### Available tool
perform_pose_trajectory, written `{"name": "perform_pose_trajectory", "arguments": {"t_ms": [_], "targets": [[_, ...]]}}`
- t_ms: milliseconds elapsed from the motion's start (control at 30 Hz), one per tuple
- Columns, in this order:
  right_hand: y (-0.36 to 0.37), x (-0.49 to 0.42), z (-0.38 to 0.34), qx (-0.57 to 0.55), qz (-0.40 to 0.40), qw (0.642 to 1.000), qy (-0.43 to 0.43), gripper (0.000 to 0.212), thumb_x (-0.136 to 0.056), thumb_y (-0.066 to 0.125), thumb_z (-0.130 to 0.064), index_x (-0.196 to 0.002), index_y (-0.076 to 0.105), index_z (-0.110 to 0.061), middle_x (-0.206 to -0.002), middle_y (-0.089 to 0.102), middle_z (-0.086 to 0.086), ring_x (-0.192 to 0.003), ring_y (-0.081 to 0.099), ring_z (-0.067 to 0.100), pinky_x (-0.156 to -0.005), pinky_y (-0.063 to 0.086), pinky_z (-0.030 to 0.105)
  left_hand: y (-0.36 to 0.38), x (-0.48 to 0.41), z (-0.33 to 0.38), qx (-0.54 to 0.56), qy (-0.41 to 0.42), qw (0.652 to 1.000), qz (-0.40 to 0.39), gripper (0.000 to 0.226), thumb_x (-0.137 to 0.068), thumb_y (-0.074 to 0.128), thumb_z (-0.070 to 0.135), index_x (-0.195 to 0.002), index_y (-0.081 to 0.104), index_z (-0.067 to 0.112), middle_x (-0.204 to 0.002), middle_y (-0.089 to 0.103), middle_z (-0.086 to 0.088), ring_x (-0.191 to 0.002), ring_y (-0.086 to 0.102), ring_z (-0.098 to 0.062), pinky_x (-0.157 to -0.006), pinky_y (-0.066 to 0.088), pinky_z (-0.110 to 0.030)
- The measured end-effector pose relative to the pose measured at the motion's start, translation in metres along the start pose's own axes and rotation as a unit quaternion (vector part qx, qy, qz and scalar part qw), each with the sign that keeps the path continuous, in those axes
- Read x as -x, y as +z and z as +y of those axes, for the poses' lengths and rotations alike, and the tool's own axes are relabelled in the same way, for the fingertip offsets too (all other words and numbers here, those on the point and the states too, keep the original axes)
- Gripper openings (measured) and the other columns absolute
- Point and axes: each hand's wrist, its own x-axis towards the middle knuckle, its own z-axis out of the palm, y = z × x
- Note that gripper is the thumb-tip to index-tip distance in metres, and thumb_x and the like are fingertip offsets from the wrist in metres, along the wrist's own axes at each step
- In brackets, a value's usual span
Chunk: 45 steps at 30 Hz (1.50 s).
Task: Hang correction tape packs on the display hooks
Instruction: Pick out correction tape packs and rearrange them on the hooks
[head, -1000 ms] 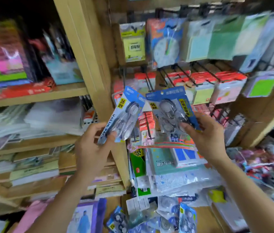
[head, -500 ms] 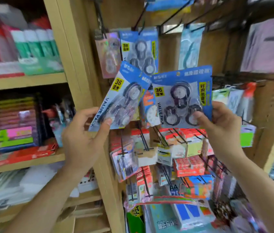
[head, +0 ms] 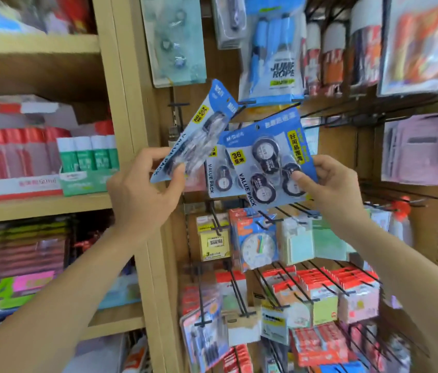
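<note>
Left pack (head: pixel 201 135) blurred, front pack (head: pixel 266 160) seemingly covering rear pack (head: pixel 220 179)

Stationery packs (head: pixel 214 239) on black display hooks (head: pixel 236 292)

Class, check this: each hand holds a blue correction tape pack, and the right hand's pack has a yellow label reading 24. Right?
No. In the head view, the correction tape pack held by the right hand has a yellow label reading 36, not 24. The left hand holds the other blue pack.
</note>
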Motion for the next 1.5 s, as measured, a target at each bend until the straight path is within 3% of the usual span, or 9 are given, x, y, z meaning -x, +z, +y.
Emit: {"name": "perform_pose_trajectory", "arguments": {"t_ms": [100, 233, 400, 500, 633, 833, 1167, 1333, 1500], "targets": [[0.012, -0.013, 0.005, 0.019, -0.030, 0.999, 0.017, 0.020, -0.089, 0.072, -0.008, -0.094, 0.066, -0.027, -0.079, 0.075, -0.020, -0.071, 0.068, -0.002, -0.064, 0.051, 0.015, 0.009, -0.012, -0.013, -0.033, 0.063, 0.997, 0.021, 0.016, -0.089, 0.072, 0.025, -0.102, 0.067, 0.016, -0.082, 0.074, -0.001, -0.063, 0.067, -0.024, -0.053, 0.051, -0.040], [0.023, -0.023, 0.012, 0.001, -0.020, 0.999, 0.028, 0.016, -0.090, 0.072, -0.011, -0.101, 0.068, -0.022, -0.090, 0.077, -0.008, -0.081, 0.073, 0.008, -0.070, 0.057, 0.023, 0.018, -0.021, -0.032, -0.062, 0.140, 0.988, 0.038, 0.018, -0.091, 0.071, 0.022, -0.100, 0.070, 0.006, -0.083, 0.074, -0.006, -0.064, 0.068, -0.024, -0.047, 0.051, -0.039], [0.035, -0.033, 0.019, -0.029, -0.001, 0.998, 0.050, 0.013, -0.090, 0.071, -0.013, -0.100, 0.069, -0.021, -0.092, 0.077, -0.004, -0.083, 0.073, 0.011, -0.070, 0.058, 0.022, 0.023, -0.014, -0.043, -0.073, 0.119, 0.989, 0.048, 0.020, -0.092, 0.072, 0.021, -0.102, 0.070, 0.004, -0.085, 0.074, -0.008, -0.067, 0.067, -0.020, -0.053, 0.050, -0.034], [0.041, -0.039, 0.023, -0.046, 0.004, 0.997, 0.062, 0.013, -0.090, 0.071, -0.010, -0.101, 0.069, -0.018, -0.090, 0.077, -0.005, -0.081, 0.073, 0.009, -0.068, 0.056, 0.019, 0.023, -0.013, -0.043, -0.052, 0.096, 0.992, 0.068, 0.020, -0.091, 0.073, 0.019, -0.104, 0.068, 0.004, -0.085, 0.073, -0.011, -0.074, 0.060, -0.014, -0.065, 0.043, -0.023], [0.043, -0.039, 0.031, -0.078, 0.009, 0.994, 0.079, 0.019, -0.089, 0.071, -0.013, -0.108, 0.069, -0.009, -0.098, 0.077, 0.004, -0.089, 0.074, 0.020, -0.077, 0.061, 0.033, 0.022, -0.013, -0.044, -0.058, 0.123, 0.989, 0.056, 0.023, -0.092, 0.073, 0.019, -0.106, 0.067, 0.002, -0.087, 0.074, -0.011, -0.072, 0.062, -0.015, -0.064, 0.041, -0.019], [0.042, -0.037, 0.034, -0.106, 0.021, 0.990, 0.091, 0.020, -0.091, 0.070, -0.011, -0.110, 0.068, -0.006, -0.100, 0.077, 0.009, -0.089, 0.074, 0.025, -0.075, 0.061, 0.034, 0.023, -0.014, -0.045, -0.068, 0.134, 0.987, 0.054, 0.024, -0.093, 0.071, 0.019, -0.105, 0.069, -0.002, -0.087, 0.074, -0.013, -0.074, 0.062, -0.015, -0.068, 0.036, -0.015], [0.064, -0.060, 0.063, -0.058, 0.036, 0.988, 0.141, 0.022, -0.089, 0.074, -0.016, -0.106, 0.070, -0.005, -0.093, 0.077, 0.006, -0.085, 0.073, 0.023, -0.069, 0.059, 0.030, 0.023, -0.012, -0.049, -0.071, 0.148, 0.985, 0.043, 0.026, -0.093, 0.073, 0.019, -0.106, 0.070, -0.002, -0.088, 0.075, -0.011, -0.071, 0.069, -0.024, -0.060, 0.049, -0.028], [0.081, -0.072, 0.073, -0.029, 0.050, 0.982, 0.181, 0.021, -0.089, 0.074, -0.021, -0.105, 0.068, -0.007, -0.082, 0.070, -0.001, -0.071, 0.069, 0.010, -0.061, 0.054, 0.024, 0.022, -0.011, -0.050, -0.072, 0.156, 0.985, 0.029, 0.027, -0.094, 0.071, 0.020, -0.109, 0.069, -0.002, -0.093, 0.075, -0.013, -0.075, 0.071, -0.026, -0.055, 0.053, -0.037], [0.083, -0.058, 0.070, 0.084, 0.105, 0.981, 0.143, 0.037, -0.083, 0.080, -0.032, -0.112, 0.065, -0.014, -0.104, 0.069, -0.003, -0.096, 0.066, 0.016, -0.079, 0.055, 0.031, 0.022, -0.011, -0.052, -0.034, 0.124, 0.991, 0.036, 0.029, -0.093, 0.073, 0.018, -0.113, 0.064, 0.001, -0.098, 0.074, -0.014, -0.080, 0.069, -0.022, -0.061, 0.053, -0.031]]}}
